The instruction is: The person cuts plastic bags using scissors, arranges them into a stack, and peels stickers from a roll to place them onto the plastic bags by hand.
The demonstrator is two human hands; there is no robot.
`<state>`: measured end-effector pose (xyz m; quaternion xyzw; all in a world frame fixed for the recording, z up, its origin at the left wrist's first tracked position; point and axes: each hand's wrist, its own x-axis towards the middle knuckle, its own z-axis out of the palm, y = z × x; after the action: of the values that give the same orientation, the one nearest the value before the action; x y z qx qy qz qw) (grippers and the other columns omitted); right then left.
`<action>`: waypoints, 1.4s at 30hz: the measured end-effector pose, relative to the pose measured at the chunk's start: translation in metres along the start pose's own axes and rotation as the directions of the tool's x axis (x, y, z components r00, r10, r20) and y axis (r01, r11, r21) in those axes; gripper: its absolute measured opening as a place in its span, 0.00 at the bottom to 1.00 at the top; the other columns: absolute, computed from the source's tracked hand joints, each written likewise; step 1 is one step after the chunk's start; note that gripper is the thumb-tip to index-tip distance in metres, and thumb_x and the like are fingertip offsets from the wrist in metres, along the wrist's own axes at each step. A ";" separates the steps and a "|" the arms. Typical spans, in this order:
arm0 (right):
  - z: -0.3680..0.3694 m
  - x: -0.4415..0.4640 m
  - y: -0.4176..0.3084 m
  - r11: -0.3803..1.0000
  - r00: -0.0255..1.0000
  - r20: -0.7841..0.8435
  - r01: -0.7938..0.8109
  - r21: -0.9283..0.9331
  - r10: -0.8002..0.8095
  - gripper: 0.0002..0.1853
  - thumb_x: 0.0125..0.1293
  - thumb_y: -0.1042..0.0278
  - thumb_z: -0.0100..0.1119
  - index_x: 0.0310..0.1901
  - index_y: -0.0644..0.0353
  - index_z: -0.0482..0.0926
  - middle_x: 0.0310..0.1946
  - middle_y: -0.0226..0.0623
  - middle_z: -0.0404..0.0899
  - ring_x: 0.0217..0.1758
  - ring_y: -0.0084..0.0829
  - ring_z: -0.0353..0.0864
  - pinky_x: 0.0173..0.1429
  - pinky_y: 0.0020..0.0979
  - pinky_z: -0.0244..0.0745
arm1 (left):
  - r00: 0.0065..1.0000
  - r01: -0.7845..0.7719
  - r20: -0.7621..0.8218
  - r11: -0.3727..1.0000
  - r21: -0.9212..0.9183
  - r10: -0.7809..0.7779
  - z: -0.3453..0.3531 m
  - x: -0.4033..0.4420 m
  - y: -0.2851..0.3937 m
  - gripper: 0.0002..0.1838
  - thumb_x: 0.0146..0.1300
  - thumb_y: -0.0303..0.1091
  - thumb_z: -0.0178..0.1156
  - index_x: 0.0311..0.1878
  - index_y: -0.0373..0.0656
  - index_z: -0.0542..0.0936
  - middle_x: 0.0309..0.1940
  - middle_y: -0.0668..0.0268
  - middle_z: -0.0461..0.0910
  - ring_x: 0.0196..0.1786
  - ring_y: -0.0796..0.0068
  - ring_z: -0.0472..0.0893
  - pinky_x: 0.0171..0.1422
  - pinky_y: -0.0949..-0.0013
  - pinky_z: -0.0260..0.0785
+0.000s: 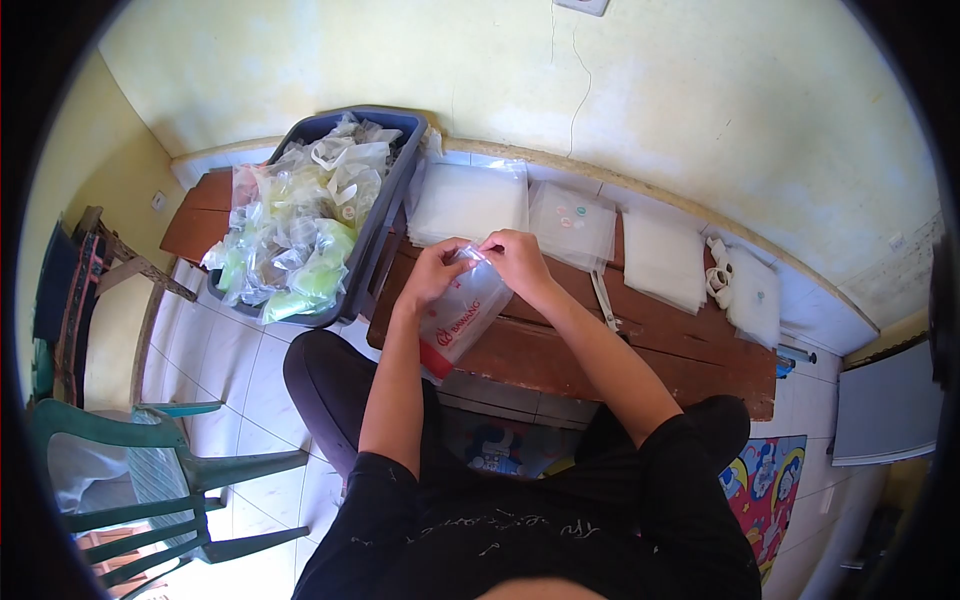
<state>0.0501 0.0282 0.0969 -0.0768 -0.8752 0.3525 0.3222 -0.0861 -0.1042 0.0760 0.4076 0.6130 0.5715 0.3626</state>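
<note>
A tub [372, 255] of crumpled bags [300, 215] stands by the table's [530, 352] left end. Above its near left corner, the left hand [436, 277] pinches a printed bag [462, 318] at its top, fingers of the right hand [517, 264] pinching just beside; uneven tugging could tear the thin plastic.

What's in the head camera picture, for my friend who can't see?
Someone's left hand and right hand pinch a see-through plastic bag with red print at a brown wooden table. Flat plastic stacks lie behind; a dark tub of crumpled plastic stands left.
</note>
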 end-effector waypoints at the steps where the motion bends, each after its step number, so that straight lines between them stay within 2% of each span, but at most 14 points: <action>1: 0.001 -0.001 -0.002 0.996 0.999 -0.014 -0.039 0.081 0.040 0.04 0.60 0.78 0.63 0.36 0.68 0.80 0.28 0.47 0.83 0.30 0.38 0.85 0.36 0.33 0.77 | 1.000 0.002 0.000 1.000 0.001 -0.002 -0.001 0.001 -0.003 0.14 0.61 0.29 0.67 0.51 0.40 0.81 0.36 0.70 0.82 0.37 0.83 0.76 0.35 0.76 0.68; 4: 0.004 -0.001 -0.004 0.981 0.994 -0.021 -0.100 0.166 0.105 0.04 0.60 0.76 0.63 0.35 0.67 0.79 0.25 0.48 0.81 0.27 0.44 0.83 0.33 0.37 0.75 | 0.998 -0.063 0.018 0.998 0.011 0.063 -0.002 0.001 -0.002 0.13 0.63 0.28 0.65 0.50 0.38 0.81 0.35 0.72 0.81 0.34 0.85 0.75 0.33 0.77 0.67; 6: 0.004 -0.001 -0.007 0.978 0.992 -0.015 -0.123 0.170 0.128 0.04 0.60 0.76 0.62 0.34 0.67 0.78 0.25 0.48 0.81 0.27 0.45 0.82 0.33 0.38 0.75 | 0.999 0.007 0.049 0.998 0.069 -0.010 -0.004 0.000 0.001 0.12 0.63 0.29 0.65 0.49 0.38 0.81 0.34 0.73 0.81 0.33 0.86 0.75 0.33 0.77 0.67; 9: 0.003 -0.001 -0.010 0.986 0.988 0.018 -0.153 0.060 0.152 0.05 0.62 0.76 0.61 0.34 0.67 0.76 0.24 0.49 0.80 0.27 0.47 0.81 0.33 0.39 0.74 | 0.998 0.032 0.055 0.999 0.040 -0.034 -0.004 -0.002 0.001 0.11 0.63 0.29 0.66 0.48 0.39 0.82 0.32 0.73 0.81 0.31 0.87 0.74 0.33 0.78 0.67; 15: -0.004 0.006 -0.003 0.998 0.980 -0.194 0.030 -0.053 -0.040 0.04 0.64 0.76 0.59 0.34 0.67 0.76 0.27 0.48 0.81 0.29 0.42 0.82 0.35 0.37 0.74 | 0.997 0.057 0.051 0.996 0.062 -0.060 -0.007 -0.004 -0.002 0.11 0.63 0.31 0.66 0.47 0.37 0.83 0.31 0.73 0.81 0.33 0.86 0.75 0.36 0.76 0.68; 17: -0.008 0.007 -0.005 0.983 0.969 -0.175 -0.167 0.072 0.177 0.03 0.63 0.76 0.60 0.35 0.66 0.77 0.26 0.50 0.81 0.30 0.48 0.82 0.36 0.41 0.74 | 0.997 0.046 0.052 0.996 0.070 -0.050 -0.009 -0.004 -0.001 0.11 0.63 0.31 0.66 0.47 0.37 0.83 0.31 0.72 0.81 0.33 0.85 0.75 0.37 0.75 0.68; 18: -0.007 0.007 -0.002 0.983 0.968 -0.176 -0.168 0.072 0.178 0.03 0.63 0.76 0.60 0.35 0.66 0.77 0.26 0.50 0.81 0.30 0.48 0.82 0.36 0.41 0.74 | 0.998 0.034 0.049 0.996 0.077 -0.038 -0.009 -0.004 -0.001 0.12 0.63 0.31 0.66 0.47 0.37 0.82 0.31 0.72 0.81 0.33 0.85 0.75 0.38 0.75 0.68; 24: -0.002 -0.003 0.003 0.957 0.978 -0.053 -0.187 0.224 0.204 0.05 0.59 0.75 0.65 0.37 0.65 0.82 0.27 0.47 0.82 0.30 0.46 0.82 0.37 0.38 0.76 | 0.992 0.129 -0.006 0.991 0.044 -0.129 -0.008 -0.006 0.003 0.12 0.64 0.31 0.65 0.49 0.37 0.81 0.35 0.71 0.82 0.35 0.84 0.76 0.39 0.75 0.68; 26: -0.002 -0.006 0.002 0.995 0.992 -0.076 -0.097 0.026 0.098 0.06 0.56 0.75 0.67 0.34 0.66 0.83 0.28 0.48 0.83 0.30 0.45 0.83 0.37 0.37 0.77 | 0.995 0.096 0.021 0.995 0.029 -0.097 -0.006 -0.004 0.000 0.13 0.64 0.30 0.65 0.50 0.37 0.81 0.36 0.71 0.82 0.36 0.84 0.76 0.38 0.75 0.68; 31: 0.002 -0.009 -0.004 0.996 0.996 -0.017 -0.088 0.008 0.088 0.04 0.56 0.76 0.66 0.33 0.66 0.83 0.28 0.49 0.83 0.30 0.44 0.84 0.37 0.37 0.76 | 0.998 0.062 0.030 0.998 0.014 -0.062 0.002 -0.006 0.006 0.13 0.63 0.30 0.65 0.50 0.38 0.80 0.37 0.70 0.81 0.39 0.83 0.76 0.35 0.76 0.68; 33: 0.006 -0.009 -0.003 0.993 0.995 -0.006 -0.101 0.065 0.101 0.04 0.57 0.76 0.65 0.34 0.66 0.82 0.28 0.49 0.82 0.30 0.44 0.84 0.37 0.38 0.76 | 0.998 -0.064 0.023 0.998 -0.018 0.064 0.004 -0.006 0.005 0.13 0.63 0.31 0.66 0.49 0.39 0.80 0.34 0.71 0.81 0.35 0.84 0.75 0.32 0.76 0.67; 35: 0.009 -0.008 -0.003 0.966 0.987 -0.018 -0.154 0.210 0.161 0.05 0.60 0.77 0.63 0.36 0.68 0.79 0.28 0.47 0.84 0.32 0.36 0.85 0.37 0.33 0.76 | 0.999 0.007 0.039 0.999 0.044 -0.009 0.000 -0.007 0.010 0.13 0.62 0.32 0.67 0.48 0.39 0.81 0.33 0.72 0.80 0.32 0.85 0.74 0.32 0.76 0.67; 36: 0.008 -0.008 -0.003 0.965 0.987 -0.017 -0.156 0.211 0.163 0.05 0.60 0.77 0.63 0.36 0.68 0.79 0.28 0.47 0.84 0.32 0.36 0.85 0.37 0.33 0.76 | 0.995 0.076 0.050 0.991 0.106 -0.082 -0.002 -0.008 0.012 0.13 0.62 0.32 0.68 0.47 0.38 0.81 0.31 0.73 0.79 0.30 0.86 0.73 0.31 0.76 0.66; 42: 0.003 -0.005 -0.003 0.966 0.971 -0.071 -0.219 0.134 0.230 0.04 0.62 0.77 0.61 0.37 0.67 0.77 0.29 0.43 0.83 0.33 0.33 0.84 0.40 0.31 0.76 | 0.997 0.051 0.058 0.994 0.094 -0.057 -0.002 -0.005 0.009 0.13 0.61 0.33 0.69 0.47 0.40 0.82 0.27 0.76 0.77 0.27 0.88 0.70 0.30 0.78 0.63</action>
<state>0.0519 0.0225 0.0948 -0.1703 -0.8223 0.4374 0.3217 -0.0848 -0.1096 0.0847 0.4244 0.6383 0.5198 0.3771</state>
